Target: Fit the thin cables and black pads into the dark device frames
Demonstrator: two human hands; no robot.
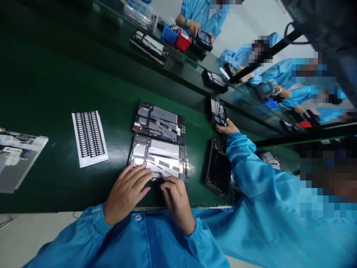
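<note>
An opened tablet (164,152) lies face down in front of me, its silver batteries and dark ribbon cables showing. My left hand (129,188) rests on its near left edge, fingers stretched out and holding nothing. At the near edge, right of the middle, the thumb and fingers of my right hand (176,197) are pressed together; whatever is between them is hidden. A small dark curved strip (158,174) shows between my two hands at that edge. Directly behind, a second opened tablet (164,117) lies against the first one.
A white sheet of black stickers (90,139) is at left, with silver panels (21,160) farther left. A black tray (219,167) stands at right. Beside me, a co-worker's hand (227,127) holds a stack of devices (218,111). Bins and devices line the glass shelf (184,56).
</note>
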